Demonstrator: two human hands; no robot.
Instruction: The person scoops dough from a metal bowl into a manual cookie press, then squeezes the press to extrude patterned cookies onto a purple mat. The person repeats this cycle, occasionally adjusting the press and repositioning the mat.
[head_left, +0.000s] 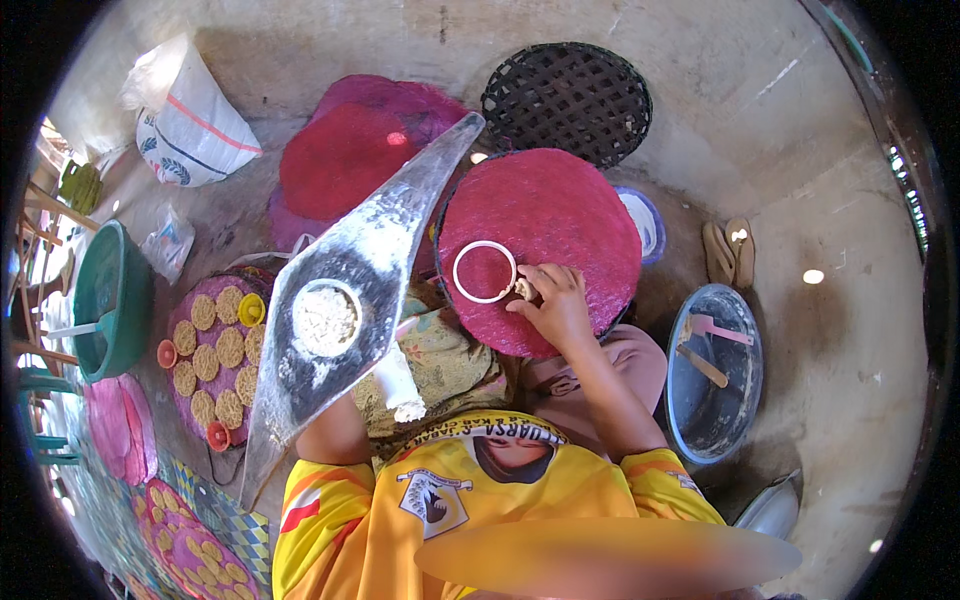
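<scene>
My right hand (559, 304) pinches a small lump of pale dough (524, 289) beside a thin white ring (457, 279). The ring lies on a round red-pink mesh mat (540, 202) in front of me. My left forearm (334, 431) goes up behind a long diamond-shaped press board (375, 255), which hides the left hand. A round opening in the board is packed with crumbly pale dough (326, 319). Below the board a white cylinder (395, 375) shows, with dough at its lower end.
Left stands a round tray of noodle-like dough discs (206, 361); beyond it is a green tub (112, 300). Red and purple mats (337, 161), a white sack (195, 127) and a dark woven basket (570, 101) lie ahead. Right are a blue basin (694, 420) and sandals (731, 251).
</scene>
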